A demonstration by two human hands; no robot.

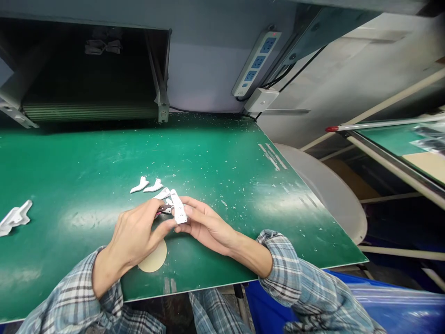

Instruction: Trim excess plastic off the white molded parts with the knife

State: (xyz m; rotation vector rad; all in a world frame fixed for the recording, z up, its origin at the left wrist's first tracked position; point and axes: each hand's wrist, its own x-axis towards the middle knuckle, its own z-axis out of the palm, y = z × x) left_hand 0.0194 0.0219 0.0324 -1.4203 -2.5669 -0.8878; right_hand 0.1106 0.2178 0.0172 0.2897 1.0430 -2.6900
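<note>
Over the near middle of the green table, my right hand [210, 227] pinches a slim white plastic part [179, 207] that has small holes or studs on its face. My left hand [137, 228] is closed on a small dark tool with a bit of pink [166, 208], perhaps nippers; most of it is hidden by my fingers. My left thumb reaches to the lower end of the white part. Just beyond my hands lie two small curved white pieces [139, 184], with another white piece [162, 193] partly behind my left fingers.
More white parts [15, 217] lie at the table's left. A round beige disc [155, 257] is under my left wrist. White crumbs dot the green table [215, 153]. At the back are a conveyor mouth [90, 111] and a power strip [256, 62]; a rack [392, 162] stands right.
</note>
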